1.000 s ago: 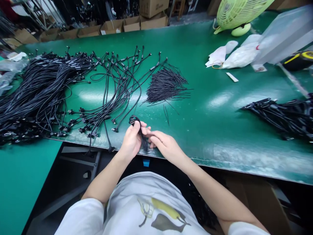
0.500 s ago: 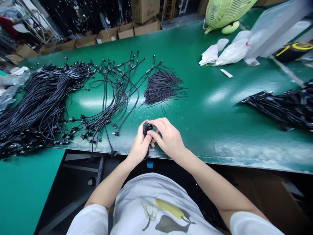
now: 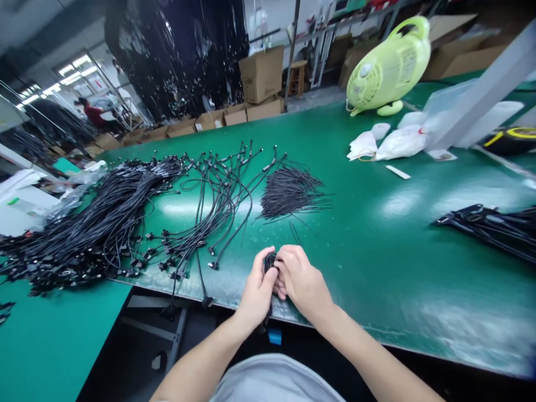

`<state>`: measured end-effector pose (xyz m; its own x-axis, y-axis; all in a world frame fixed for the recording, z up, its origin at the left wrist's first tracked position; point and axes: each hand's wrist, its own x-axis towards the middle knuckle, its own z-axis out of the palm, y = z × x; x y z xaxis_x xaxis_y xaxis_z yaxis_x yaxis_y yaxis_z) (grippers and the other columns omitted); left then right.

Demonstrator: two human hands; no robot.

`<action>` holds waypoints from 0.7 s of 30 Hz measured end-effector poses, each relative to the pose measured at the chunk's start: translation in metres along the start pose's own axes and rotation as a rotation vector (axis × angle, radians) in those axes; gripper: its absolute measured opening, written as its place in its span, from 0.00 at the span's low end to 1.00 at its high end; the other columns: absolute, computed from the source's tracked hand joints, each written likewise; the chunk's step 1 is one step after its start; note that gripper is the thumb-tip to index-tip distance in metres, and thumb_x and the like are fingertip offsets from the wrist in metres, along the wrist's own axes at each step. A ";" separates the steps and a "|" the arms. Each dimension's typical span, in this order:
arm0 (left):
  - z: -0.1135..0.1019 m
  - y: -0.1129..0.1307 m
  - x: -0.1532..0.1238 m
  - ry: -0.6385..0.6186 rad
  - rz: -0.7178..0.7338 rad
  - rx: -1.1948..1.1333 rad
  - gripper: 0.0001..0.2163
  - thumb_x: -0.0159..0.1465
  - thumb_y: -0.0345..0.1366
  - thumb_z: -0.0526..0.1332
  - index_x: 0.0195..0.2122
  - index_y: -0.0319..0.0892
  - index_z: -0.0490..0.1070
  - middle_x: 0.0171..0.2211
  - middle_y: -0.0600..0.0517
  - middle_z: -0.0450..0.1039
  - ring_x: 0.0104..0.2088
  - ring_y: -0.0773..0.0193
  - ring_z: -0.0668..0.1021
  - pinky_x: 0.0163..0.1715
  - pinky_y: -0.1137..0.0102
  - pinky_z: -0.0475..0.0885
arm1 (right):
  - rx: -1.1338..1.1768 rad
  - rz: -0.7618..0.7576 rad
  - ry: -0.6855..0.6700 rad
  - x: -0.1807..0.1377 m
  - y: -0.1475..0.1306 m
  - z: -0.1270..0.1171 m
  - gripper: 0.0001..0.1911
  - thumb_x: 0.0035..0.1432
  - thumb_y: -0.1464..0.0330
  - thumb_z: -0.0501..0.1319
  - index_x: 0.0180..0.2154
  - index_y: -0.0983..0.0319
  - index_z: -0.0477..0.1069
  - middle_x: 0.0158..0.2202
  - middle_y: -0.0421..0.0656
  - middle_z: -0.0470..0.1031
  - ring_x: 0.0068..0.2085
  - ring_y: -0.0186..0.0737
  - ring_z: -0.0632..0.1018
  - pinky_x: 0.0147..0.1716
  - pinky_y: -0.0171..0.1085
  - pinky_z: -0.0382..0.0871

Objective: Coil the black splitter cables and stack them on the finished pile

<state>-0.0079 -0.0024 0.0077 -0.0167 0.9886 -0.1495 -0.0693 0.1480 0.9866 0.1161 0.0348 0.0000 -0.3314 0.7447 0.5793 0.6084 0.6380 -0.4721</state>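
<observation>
At the front edge of the green table, my left hand (image 3: pixel 257 291) is closed around a folded black cable (image 3: pixel 270 261), part of which hangs below the hand. My right hand (image 3: pixel 302 279) pinches at the cable's upper part from the right; its fingertips partly hide what lies between them. Just beyond my hands lies a pile of thin black ties (image 3: pixel 288 191). To the left of it, loose black cables with connector ends (image 3: pixel 221 204) are spread out. Further left is a large heap of similar cables (image 3: pixel 113 212).
Folded black cable bundles (image 3: pixel 486 226) lie at the right. A yellow-green fan (image 3: pixel 387 70), white plastic bags (image 3: pixel 400 144) and a grey post (image 3: pixel 481 84) stand at the back right. Cardboard boxes (image 3: pixel 234 115) line the far edge. A person in red (image 3: pixel 94 114) is far off.
The camera view has tilted up, so the table contents sit lower and further right. Both hands stay together on the cable, with the right fingers slightly shifted around its top.
</observation>
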 end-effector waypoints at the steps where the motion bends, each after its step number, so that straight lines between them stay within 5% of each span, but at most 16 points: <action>1: 0.000 -0.003 0.001 0.006 -0.007 0.024 0.25 0.65 0.50 0.55 0.59 0.44 0.57 0.23 0.57 0.65 0.19 0.67 0.69 0.20 0.71 0.66 | 0.013 0.003 -0.003 -0.001 0.001 0.001 0.09 0.66 0.71 0.49 0.40 0.62 0.67 0.41 0.49 0.72 0.29 0.34 0.77 0.25 0.31 0.71; 5: 0.004 -0.013 0.005 0.041 0.031 0.038 0.23 0.66 0.52 0.53 0.57 0.43 0.58 0.21 0.58 0.62 0.17 0.68 0.63 0.19 0.71 0.61 | 0.186 0.091 0.034 -0.004 0.004 0.008 0.10 0.66 0.68 0.49 0.46 0.61 0.64 0.45 0.50 0.72 0.37 0.39 0.80 0.33 0.36 0.77; 7: 0.006 -0.012 0.009 0.148 0.140 0.016 0.23 0.66 0.51 0.55 0.57 0.45 0.57 0.34 0.51 0.70 0.27 0.66 0.71 0.29 0.70 0.69 | 0.333 0.188 0.029 -0.006 0.002 0.010 0.15 0.66 0.67 0.49 0.54 0.60 0.60 0.49 0.51 0.71 0.40 0.39 0.80 0.38 0.38 0.78; 10: 0.008 -0.003 0.015 0.289 0.228 -0.095 0.26 0.65 0.48 0.59 0.61 0.50 0.52 0.51 0.46 0.67 0.46 0.62 0.73 0.48 0.66 0.69 | 0.449 0.199 -0.053 -0.012 -0.007 0.013 0.25 0.66 0.67 0.51 0.63 0.58 0.50 0.57 0.53 0.66 0.47 0.41 0.79 0.45 0.41 0.77; 14: 0.008 0.011 0.020 0.291 0.117 -0.359 0.35 0.58 0.44 0.67 0.63 0.52 0.50 0.52 0.46 0.69 0.51 0.59 0.74 0.51 0.65 0.68 | 0.329 0.116 -0.088 -0.021 -0.021 0.018 0.34 0.62 0.76 0.50 0.67 0.59 0.43 0.63 0.52 0.61 0.60 0.43 0.69 0.56 0.44 0.70; 18: 0.007 0.016 0.019 0.260 0.047 -0.408 0.31 0.49 0.44 0.72 0.54 0.50 0.65 0.56 0.47 0.70 0.55 0.57 0.72 0.48 0.68 0.72 | -0.013 0.089 -0.041 -0.020 -0.027 0.023 0.30 0.62 0.74 0.53 0.64 0.70 0.50 0.55 0.56 0.69 0.49 0.47 0.76 0.45 0.44 0.77; 21: -0.001 0.016 0.017 0.282 0.133 -0.232 0.22 0.45 0.45 0.72 0.42 0.51 0.73 0.51 0.54 0.75 0.57 0.53 0.72 0.46 0.66 0.74 | -0.200 -0.010 -0.156 -0.015 -0.024 0.019 0.14 0.63 0.68 0.55 0.46 0.71 0.70 0.38 0.50 0.75 0.36 0.45 0.77 0.31 0.41 0.76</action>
<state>-0.0101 0.0170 0.0204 -0.3118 0.9479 -0.0653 -0.2713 -0.0230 0.9622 0.0924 0.0122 -0.0100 -0.4355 0.7698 0.4666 0.7302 0.6052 -0.3169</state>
